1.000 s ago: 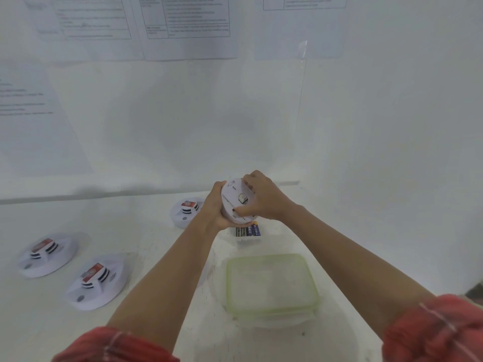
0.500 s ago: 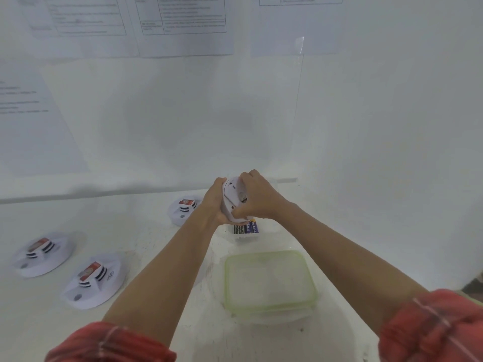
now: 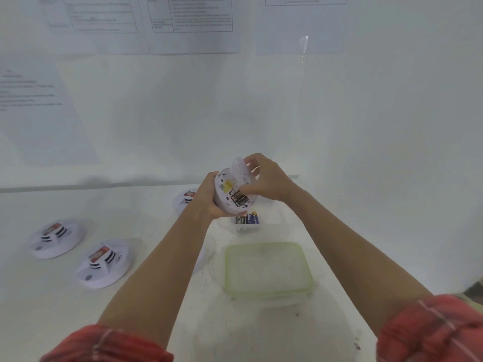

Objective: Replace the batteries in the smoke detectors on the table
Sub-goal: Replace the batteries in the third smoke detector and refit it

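My left hand [image 3: 209, 198] grips a white round smoke detector [image 3: 226, 199] above the table, its back facing me. Inside it show a yellow part and dark batteries [image 3: 240, 199]. My right hand [image 3: 266, 180] pinches the detector's translucent white back cover [image 3: 239, 170], lifted off at an angle. Below the hands, spare batteries [image 3: 248, 220] lie in a clear container [image 3: 271, 222]. Three more white smoke detectors rest on the table: one at far left [image 3: 53, 237], one nearer [image 3: 104, 262], one behind my left wrist [image 3: 184, 198].
A clear container with a green-rimmed lid [image 3: 268, 270] stands on the white table [image 3: 52, 309] between my forearms. White walls with taped paper sheets [image 3: 193, 22] close off the back and right side.
The back cover was flat on the detector; my right hand has now lifted it away, baring the batteries inside. Both hands rose slightly.
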A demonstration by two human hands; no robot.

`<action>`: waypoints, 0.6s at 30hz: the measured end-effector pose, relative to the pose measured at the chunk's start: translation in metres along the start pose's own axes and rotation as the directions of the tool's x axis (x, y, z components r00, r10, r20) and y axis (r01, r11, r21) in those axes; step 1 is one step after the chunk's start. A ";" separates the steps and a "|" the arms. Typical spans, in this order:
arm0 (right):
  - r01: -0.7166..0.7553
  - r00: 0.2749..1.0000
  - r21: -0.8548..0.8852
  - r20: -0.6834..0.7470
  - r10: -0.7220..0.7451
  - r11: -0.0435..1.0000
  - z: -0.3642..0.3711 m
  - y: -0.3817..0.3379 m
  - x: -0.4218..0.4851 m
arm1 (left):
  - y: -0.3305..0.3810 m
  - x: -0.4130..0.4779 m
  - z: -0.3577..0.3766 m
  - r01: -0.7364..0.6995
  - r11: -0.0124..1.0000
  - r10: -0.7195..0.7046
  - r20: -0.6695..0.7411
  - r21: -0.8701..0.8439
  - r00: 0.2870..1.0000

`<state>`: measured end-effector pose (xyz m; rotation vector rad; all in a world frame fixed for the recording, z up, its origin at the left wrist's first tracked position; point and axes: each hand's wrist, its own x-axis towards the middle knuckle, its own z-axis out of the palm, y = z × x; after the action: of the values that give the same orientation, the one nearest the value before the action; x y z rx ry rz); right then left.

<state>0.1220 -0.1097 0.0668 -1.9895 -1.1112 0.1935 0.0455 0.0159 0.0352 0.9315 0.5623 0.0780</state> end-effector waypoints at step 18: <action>-0.146 0.884 -0.435 0.346 0.315 0.888 0.039 0.001 -0.118 | -0.043 -0.092 -0.062 -0.101 0.988 0.096 -0.055 -0.115 0.994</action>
<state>0.0332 -0.1773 0.0120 -2.5343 -1.2349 0.5773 -0.0707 0.0083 0.0122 0.8439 0.5515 0.2217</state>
